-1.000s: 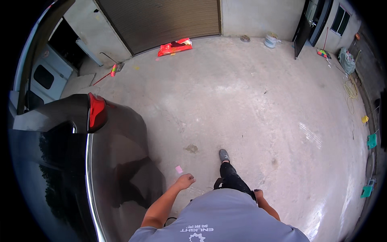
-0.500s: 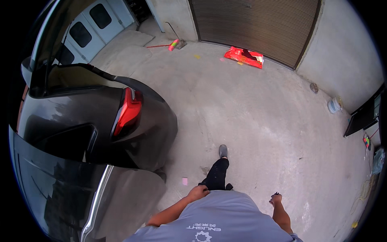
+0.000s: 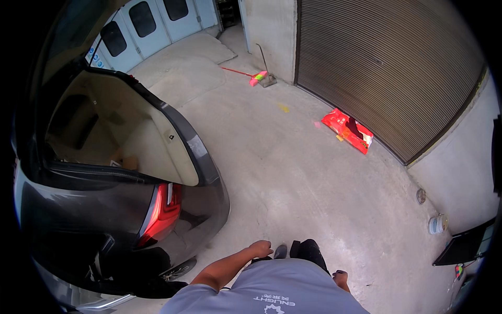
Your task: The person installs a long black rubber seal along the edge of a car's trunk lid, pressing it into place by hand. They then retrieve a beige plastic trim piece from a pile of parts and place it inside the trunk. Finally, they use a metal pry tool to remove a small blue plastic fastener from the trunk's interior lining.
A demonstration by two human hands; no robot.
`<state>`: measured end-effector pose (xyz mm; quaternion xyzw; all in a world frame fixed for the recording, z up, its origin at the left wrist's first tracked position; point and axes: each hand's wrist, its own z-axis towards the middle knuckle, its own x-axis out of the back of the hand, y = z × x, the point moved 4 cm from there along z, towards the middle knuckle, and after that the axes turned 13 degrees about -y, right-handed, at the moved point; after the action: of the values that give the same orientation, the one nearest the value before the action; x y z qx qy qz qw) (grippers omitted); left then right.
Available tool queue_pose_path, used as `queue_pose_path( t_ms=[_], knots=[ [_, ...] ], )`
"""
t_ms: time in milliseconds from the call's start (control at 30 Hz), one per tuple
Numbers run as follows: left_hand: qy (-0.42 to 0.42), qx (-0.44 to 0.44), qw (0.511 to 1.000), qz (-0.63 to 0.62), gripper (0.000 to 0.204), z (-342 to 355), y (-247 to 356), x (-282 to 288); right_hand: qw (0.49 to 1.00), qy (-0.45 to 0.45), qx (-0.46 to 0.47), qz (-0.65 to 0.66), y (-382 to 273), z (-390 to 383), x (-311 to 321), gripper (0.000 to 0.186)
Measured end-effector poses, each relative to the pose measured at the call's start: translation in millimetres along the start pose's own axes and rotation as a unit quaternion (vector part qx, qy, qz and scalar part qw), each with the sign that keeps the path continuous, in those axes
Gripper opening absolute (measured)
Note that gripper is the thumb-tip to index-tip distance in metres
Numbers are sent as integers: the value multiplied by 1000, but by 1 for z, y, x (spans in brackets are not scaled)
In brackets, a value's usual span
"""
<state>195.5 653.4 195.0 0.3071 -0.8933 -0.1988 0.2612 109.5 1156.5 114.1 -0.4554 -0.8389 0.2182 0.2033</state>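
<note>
- the step in hand, judging by the pose, is being on foot beside the car [image 3: 212,196], with neither hand visibly working on anything.
- the left hand [image 3: 260,247] is hanging in front of the shirt [image 3: 246,288], back upward and fingers bending under; it is looking loosely curled, but its palm is hiding, so whether it is pinching anything i cannot tell.
- the right hand [image 3: 340,276] is hanging by the other side of the shirt, fingers seeming folded; it is showing too small to tell how far open it is or whether it is holding something.
- the car is standing left of the left hand, apart from it; its red tail light [image 3: 162,214] is facing that side, and its boot [image 3: 162,141] is gaping open farther ahead, with a brown box [image 3: 129,163] sitting inside.
- as a judgement, any touch on the car would be calling for the left hand to be reaching out leftward and the fingers to be opening.
- ahead of both hands, well apart, a red bag [image 3: 345,128] is lying by the shutter [image 3: 387,68], and a broom [image 3: 258,79] is resting beside a dustpan [image 3: 269,81].
- ahead and right of the right hand, a bucket [image 3: 438,224] is standing near the wall.
</note>
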Motion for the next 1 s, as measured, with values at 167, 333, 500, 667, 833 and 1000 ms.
queue_pose_path(
  t_ms=[167, 333, 500, 667, 833, 1000],
  knots=[
    [23, -1, 999, -27, 44, 75, -5, 87, 984, 38, 1, -175, -125, 81, -8, 8],
    [-17, 81, 995, -54, 46, 142, -32, 168, 980, 12, -26, -197, -248, 199, 12, 2],
    [81, 130, 982, -110, 47, 146, -73, 259, 979, -11, -73, -191, -380, 314, 37, 11],
    [215, 180, 954, -103, 33, 151, -112, 338, 983, 92, -78, -137, -550, 482, 97, 18],
    [78, 344, 839, -415, 50, 207, -186, 310, 981, 29, 83, -172, -834, 567, 6, 14],
    [41, 342, 754, -559, 45, 239, -220, 362, 978, -98, 125, -132, -961, 615, -140, 16]
  ],
)
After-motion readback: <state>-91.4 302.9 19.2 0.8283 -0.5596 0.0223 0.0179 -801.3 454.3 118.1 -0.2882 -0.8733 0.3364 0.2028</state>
